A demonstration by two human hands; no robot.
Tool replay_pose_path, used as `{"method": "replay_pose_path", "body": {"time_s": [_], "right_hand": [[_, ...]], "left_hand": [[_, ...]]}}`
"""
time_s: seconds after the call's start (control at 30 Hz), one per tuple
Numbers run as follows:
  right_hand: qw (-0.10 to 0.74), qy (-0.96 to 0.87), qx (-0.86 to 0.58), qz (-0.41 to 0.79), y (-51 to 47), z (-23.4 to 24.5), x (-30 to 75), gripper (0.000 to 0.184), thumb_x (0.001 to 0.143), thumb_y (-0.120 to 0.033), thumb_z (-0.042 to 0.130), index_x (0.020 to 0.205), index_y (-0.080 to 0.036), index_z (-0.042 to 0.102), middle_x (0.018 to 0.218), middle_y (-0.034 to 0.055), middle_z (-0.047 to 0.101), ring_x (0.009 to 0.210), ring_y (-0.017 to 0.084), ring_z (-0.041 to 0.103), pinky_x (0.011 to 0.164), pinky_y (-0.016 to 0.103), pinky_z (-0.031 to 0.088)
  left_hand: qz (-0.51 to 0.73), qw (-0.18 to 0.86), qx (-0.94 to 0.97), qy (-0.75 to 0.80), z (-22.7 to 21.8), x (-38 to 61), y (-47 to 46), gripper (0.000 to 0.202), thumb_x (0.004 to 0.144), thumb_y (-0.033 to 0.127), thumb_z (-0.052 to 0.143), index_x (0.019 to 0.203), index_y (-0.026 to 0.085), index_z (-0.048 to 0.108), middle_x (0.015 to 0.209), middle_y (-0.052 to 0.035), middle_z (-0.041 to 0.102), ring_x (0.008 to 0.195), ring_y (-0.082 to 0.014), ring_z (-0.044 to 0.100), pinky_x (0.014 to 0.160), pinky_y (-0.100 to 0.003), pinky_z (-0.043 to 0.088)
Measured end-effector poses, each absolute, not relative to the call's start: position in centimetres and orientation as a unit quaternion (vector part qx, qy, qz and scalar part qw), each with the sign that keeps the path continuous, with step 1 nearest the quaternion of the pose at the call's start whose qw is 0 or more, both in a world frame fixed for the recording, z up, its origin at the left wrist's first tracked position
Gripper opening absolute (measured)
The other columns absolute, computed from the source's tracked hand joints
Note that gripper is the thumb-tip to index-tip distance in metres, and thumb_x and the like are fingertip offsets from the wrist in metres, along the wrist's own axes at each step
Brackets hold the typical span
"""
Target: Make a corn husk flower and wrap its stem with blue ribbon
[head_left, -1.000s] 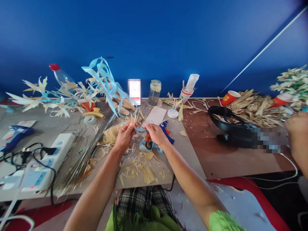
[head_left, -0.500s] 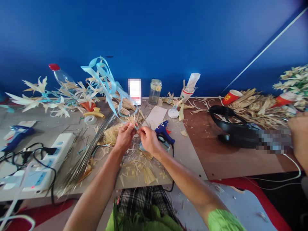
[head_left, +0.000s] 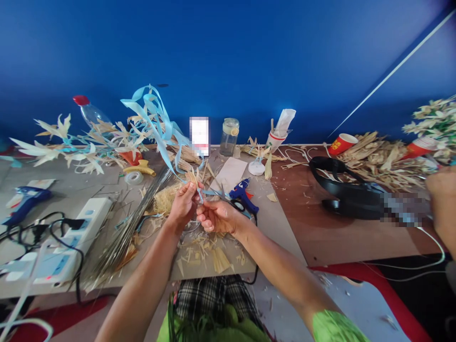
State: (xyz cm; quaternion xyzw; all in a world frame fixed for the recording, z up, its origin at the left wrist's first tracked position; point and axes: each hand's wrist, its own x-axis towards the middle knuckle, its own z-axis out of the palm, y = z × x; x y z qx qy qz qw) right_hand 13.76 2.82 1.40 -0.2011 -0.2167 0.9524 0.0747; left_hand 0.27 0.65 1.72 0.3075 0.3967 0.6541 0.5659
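My left hand (head_left: pixel 184 202) is closed on a small corn husk flower (head_left: pixel 193 175), its pale pointed petals sticking up past the thumb. A light blue ribbon (head_left: pixel 200 195) runs down from the flower's base. Just below and to the right, my right hand (head_left: pixel 220 216) pinches the ribbon between thumb and forefinger, with the other fingers curled. The flower's stem is mostly hidden by the hands. Beside the right hand lie scissors (head_left: pixel 238 204) and a blue glue gun (head_left: pixel 244 194). Left of the left hand is a tangle of straw-coloured fibre (head_left: pixel 166 199).
A bundle of thin wires (head_left: pixel 133 228) slants across the left side, near a white power strip (head_left: pixel 83 232) and a second glue gun (head_left: pixel 26 202). Finished husk flowers (head_left: pixel 59 130) and ribbon loops (head_left: pixel 160 118) stand behind. A black headset (head_left: pixel 342 190) and another person's arm (head_left: pixel 441 204) are at right.
My right hand has moved slightly down and turned so its curled fingers show, drawing the ribbon below the flower. The left hand keeps its hold, nearly in place.
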Motion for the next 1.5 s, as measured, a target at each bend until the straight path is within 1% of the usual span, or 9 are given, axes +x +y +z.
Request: {"method": "replay_pose_path", "body": {"time_s": [0.1,0.17,0.27,0.4,0.67,0.9,1.17,1.3,1.5], "right_hand": [[0.119,-0.293,-0.269,0.910,3.1,1.6,13.9,0.054,0.094,-0.051,0.026,0.079,-0.011,0.058,0.066,0.0059,0.061,0.049,0.012,0.056,0.045,0.024,0.042],[0.189,-0.353,-0.330,0.855,3.2,2.1,14.0,0.049,0.091,-0.054,0.032,0.083,-0.013,0.058,0.068,0.0043,0.062,0.048,0.012,0.055,0.045,0.024,0.042],[0.324,-0.472,-0.423,0.702,3.3,2.8,14.1,0.027,0.080,-0.042,0.057,0.090,-0.016,0.059,0.064,-0.0026,0.057,0.045,0.008,0.047,0.045,0.020,0.035],[0.425,-0.549,-0.437,0.572,3.7,3.4,13.9,0.028,0.071,-0.032,0.066,0.095,-0.018,0.062,0.078,-0.0010,0.059,0.059,0.008,0.049,0.056,0.020,0.039],[0.339,-0.487,-0.393,0.702,4.1,4.6,14.0,0.032,0.059,-0.042,0.075,0.069,-0.016,0.060,0.054,-0.0068,0.048,0.046,0.005,0.035,0.045,0.020,0.023],[0.370,-0.448,-0.374,0.723,4.7,5.1,14.6,0.033,0.050,-0.033,0.079,0.071,-0.016,0.060,0.050,-0.0076,0.049,0.043,0.004,0.036,0.043,0.020,0.024],[0.507,-0.511,-0.501,0.481,12.2,5.2,21.4,0.018,0.065,-0.028,0.065,0.078,-0.017,0.059,0.060,-0.0037,0.058,0.049,0.008,0.052,0.048,0.020,0.040],[0.443,-0.556,-0.638,0.297,16.8,4.4,25.8,0.015,0.070,-0.029,0.060,0.079,-0.016,0.061,0.069,0.0005,0.064,0.055,0.011,0.061,0.053,0.021,0.045],[0.408,-0.579,-0.664,0.241,19.2,2.9,27.3,0.015,0.072,-0.028,0.059,0.082,-0.018,0.064,0.076,0.0024,0.069,0.062,0.015,0.066,0.062,0.024,0.048]], "left_hand": [[0.673,0.538,0.303,0.406,1.4,0.0,1.0,0.026,0.069,0.042,0.070,0.073,0.016,0.065,0.058,0.0032,0.049,0.049,-0.0058,0.040,0.048,-0.020,0.035],[0.675,0.529,0.306,0.414,1.3,0.0,1.2,0.026,0.070,0.041,0.070,0.072,0.015,0.065,0.057,0.0031,0.048,0.049,-0.0056,0.039,0.048,-0.020,0.034],[0.663,0.525,0.316,0.431,1.2,0.0,1.2,0.028,0.070,0.041,0.069,0.072,0.014,0.067,0.054,0.0032,0.047,0.048,-0.0056,0.037,0.048,-0.019,0.032],[0.617,0.510,0.351,0.486,0.7,-0.1,1.3,0.029,0.070,0.042,0.069,0.076,0.014,0.069,0.058,0.0011,0.053,0.052,-0.0071,0.041,0.049,-0.019,0.034],[0.522,0.516,0.463,0.496,1.0,0.1,1.1,0.026,0.069,0.040,0.070,0.073,0.014,0.069,0.062,-0.0006,0.057,0.053,-0.0088,0.042,0.050,-0.020,0.032],[0.489,0.510,0.498,0.504,1.8,0.3,0.6,0.035,0.070,0.046,0.065,0.085,0.013,0.069,0.059,0.0017,0.053,0.054,-0.0094,0.042,0.054,-0.021,0.033],[0.496,0.476,0.490,0.536,1.4,0.2,0.7,0.039,0.076,0.047,0.058,0.092,0.013,0.067,0.056,0.0027,0.047,0.053,-0.0096,0.041,0.050,-0.020,0.031],[0.473,0.483,0.489,0.551,1.8,0.5,0.5,0.043,0.075,0.051,0.057,0.091,0.013,0.066,0.054,0.0039,0.043,0.050,-0.0093,0.039,0.048,-0.021,0.029],[0.472,0.486,0.488,0.550,1.5,0.6,0.6,0.043,0.076,0.051,0.056,0.090,0.012,0.067,0.057,0.0027,0.044,0.055,-0.0102,0.040,0.051,-0.021,0.030]]}}
